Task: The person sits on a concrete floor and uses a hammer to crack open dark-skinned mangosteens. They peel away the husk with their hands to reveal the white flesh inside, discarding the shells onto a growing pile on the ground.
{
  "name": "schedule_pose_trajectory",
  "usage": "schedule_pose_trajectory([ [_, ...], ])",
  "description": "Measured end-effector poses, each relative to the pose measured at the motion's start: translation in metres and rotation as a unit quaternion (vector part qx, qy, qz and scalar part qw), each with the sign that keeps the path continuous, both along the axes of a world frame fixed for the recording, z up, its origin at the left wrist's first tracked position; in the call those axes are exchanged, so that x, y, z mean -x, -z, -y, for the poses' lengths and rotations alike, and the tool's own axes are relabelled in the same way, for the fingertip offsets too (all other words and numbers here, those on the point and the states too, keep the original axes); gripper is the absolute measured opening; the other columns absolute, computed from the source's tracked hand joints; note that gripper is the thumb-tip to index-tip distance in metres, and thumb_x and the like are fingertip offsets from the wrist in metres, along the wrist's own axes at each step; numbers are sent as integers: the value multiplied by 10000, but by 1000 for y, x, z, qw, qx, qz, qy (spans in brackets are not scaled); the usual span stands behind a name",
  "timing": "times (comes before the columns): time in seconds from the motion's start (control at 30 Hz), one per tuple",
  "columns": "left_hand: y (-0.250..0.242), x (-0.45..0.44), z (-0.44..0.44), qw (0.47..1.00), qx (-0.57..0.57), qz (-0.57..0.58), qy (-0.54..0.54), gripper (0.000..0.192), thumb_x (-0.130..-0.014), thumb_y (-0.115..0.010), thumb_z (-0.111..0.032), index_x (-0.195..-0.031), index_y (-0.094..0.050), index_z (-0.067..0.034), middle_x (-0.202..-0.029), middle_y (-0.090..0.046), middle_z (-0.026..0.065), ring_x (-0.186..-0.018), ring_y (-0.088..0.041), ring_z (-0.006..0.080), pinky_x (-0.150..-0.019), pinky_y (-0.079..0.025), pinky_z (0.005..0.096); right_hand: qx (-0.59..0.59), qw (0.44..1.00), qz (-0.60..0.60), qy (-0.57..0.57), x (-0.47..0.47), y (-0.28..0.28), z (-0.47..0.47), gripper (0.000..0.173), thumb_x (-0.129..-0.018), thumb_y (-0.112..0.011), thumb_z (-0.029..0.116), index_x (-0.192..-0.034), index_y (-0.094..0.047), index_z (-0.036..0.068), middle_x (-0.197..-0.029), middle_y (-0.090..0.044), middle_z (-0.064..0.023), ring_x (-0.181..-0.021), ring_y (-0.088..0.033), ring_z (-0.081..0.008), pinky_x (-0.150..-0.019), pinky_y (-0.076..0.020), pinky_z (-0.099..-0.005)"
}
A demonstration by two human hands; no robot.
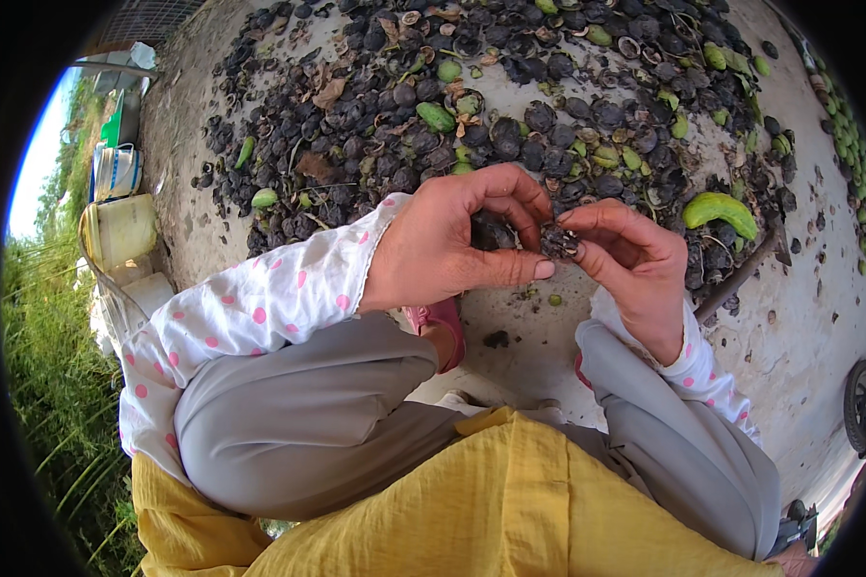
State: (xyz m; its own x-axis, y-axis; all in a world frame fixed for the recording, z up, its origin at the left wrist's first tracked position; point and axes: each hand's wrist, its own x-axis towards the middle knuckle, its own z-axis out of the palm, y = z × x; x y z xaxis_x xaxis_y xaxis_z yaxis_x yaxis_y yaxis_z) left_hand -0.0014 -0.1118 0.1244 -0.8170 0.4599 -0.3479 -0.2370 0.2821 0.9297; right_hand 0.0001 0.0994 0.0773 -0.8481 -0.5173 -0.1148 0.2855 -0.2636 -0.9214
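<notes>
A small, dark, ragged piece of walnut husk (559, 242) is pinched between the fingertips of both my hands, above the near edge of the heap. My left hand (451, 241) grips its left side with thumb and bent fingers. On the other side, the thumb and forefinger of my right hand (639, 256) hold it. Something dark shows behind the curled left fingers; whether it lies in the palm or on the ground, I cannot tell. Beyond my hands spreads a heap of blackened walnuts and husks (375, 144), mixed with green ones such as a green walnut (435, 117).
A curved green cucumber-like fruit (720, 213) lies right of my right hand, near a wooden handle (740, 278). Buckets (115, 173) and a yellowish plastic container (120, 231) stand at left. Green nuts (851, 144) are piled far right, with a wheel (862, 407) below. Concrete (801, 339) lies between.
</notes>
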Motion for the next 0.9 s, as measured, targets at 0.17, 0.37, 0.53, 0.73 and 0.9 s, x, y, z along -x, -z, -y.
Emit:
schedule_pose_trajectory([
  [0.17, 3, -1, 2, 999, -45, -3, -9, 305, -770, -712, -88, -1025, -557, -30, -851, -612, 18, -822, -556, 71, -667, -447, 235, -26, 999, -14, 25, -1, -1, 1, 306, -815, -593, -75, -1116, -551, -41, -982, -583, -64, -901, -572, -127, -801, -469, -244],
  [0.37, 3, 1, 4, 999, -31, -22, -17, 330, -762, -727, -63, -1045, -559, -29, -942, -599, 20, -881, -556, 98, -798, -446, 256, -50, 996, -45, 65, 3, -3, -3, 251, -843, -557, -1, -1093, -540, -20, -1020, -543, -62, -908, -541, -122, -828, -442, -258],
  [0.53, 3, 1, 2, 999, -19, -26, -40, 302, -751, -725, -74, -996, -552, -36, -833, -612, 12, -811, -551, 75, -647, -450, 224, -102, 992, -77, -20, 2, -4, -1, 285, -814, -645, 60, -1071, -548, -16, -920, -591, -49, -836, -577, -118, -783, -467, -263],
  [0.73, 1, 1, 4, 999, 28, 10, -20, 365, -734, -767, -92, -1016, -542, -35, -895, -584, 6, -857, -556, 84, -769, -445, 239, -120, 992, -45, -4, 0, -2, 2, 260, -811, -677, 94, -1011, -572, -35, -854, -617, -49, -804, -588, -106, -759, -479, -254],
  [0.9, 6, 0, 1, 998, -6, -26, -51, 293, -747, -740, -73, -965, -549, -26, -826, -603, 23, -787, -554, 77, -649, -482, 221, -38, 995, 95, -10, 1, -5, 1, 215, -824, -661, 72, -989, -576, -37, -840, -618, -46, -806, -594, -111, -771, -481, -253],
])
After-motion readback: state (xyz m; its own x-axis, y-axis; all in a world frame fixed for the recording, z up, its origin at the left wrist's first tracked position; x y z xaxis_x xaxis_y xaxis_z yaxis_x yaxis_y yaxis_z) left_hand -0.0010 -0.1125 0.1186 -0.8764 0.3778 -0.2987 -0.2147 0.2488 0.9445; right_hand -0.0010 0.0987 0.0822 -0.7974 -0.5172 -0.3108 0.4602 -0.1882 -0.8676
